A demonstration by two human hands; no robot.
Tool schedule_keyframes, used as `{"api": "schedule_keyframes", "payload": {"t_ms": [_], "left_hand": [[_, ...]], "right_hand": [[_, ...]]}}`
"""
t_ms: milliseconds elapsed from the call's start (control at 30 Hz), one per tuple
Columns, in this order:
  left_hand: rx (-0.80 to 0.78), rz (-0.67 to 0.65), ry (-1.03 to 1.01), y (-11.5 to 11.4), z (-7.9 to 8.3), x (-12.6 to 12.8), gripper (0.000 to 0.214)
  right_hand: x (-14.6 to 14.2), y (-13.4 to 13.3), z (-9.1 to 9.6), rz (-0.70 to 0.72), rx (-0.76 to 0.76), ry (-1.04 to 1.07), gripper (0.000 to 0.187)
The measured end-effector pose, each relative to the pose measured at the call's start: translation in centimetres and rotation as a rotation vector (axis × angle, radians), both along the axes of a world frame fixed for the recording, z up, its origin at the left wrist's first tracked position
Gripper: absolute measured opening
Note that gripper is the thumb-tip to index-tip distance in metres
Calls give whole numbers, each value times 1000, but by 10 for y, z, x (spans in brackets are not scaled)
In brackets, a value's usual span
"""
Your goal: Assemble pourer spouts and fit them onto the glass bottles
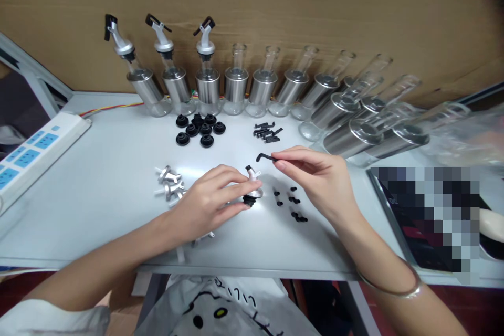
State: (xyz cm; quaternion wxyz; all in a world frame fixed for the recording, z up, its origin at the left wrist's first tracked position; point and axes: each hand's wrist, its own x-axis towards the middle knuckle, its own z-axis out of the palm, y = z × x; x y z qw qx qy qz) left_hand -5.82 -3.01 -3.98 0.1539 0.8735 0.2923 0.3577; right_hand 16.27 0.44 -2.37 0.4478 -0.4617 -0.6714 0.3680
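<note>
Our hands work just above the middle of the worktop [118, 168], the left hand [214, 197] steadying a silver pourer [252, 174] between thumb and fingers, the right hand [315, 168] pinching a thin black lever [264, 157] near the pourer but not touching it. We judge that we are at the step of fitting the lever, which would call for keeping the pourer firm while lining the lever up with the small lug on its spout. Our pourer is nearly upright, its spout black-tipped and leaning, with a ribbed black stopper below the silver collar.
</note>
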Motion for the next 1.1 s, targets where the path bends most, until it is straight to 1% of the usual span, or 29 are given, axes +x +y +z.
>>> {"api": "schedule_keyframes", "payload": {"t_ms": [67,200,400,667,767,900,1100], "left_hand": [[6,-1,13,0,-1,0,28],[12,-18,20,1,-2,0,26],[16,-28,11,1,-1,0,25],[34,-16,14,0,0,0,25],[38,12,17,0,0,0,24],[20,61,17,0,1,-1,29],[24,13,39,0,0,0,26]], "right_hand": [[-4,-3,0,13,-65,102,9],[-10,-7,-4,2,-79,182,13],[-13,-8,-7,35,-152,202,11],[-11,-7,-6,35,-167,208,9],[-12,-8,-7,47,-181,233,8],[-13,-9,-8,68,-175,254,7],[-13,-10,-7,-3,-154,234,6]]}}
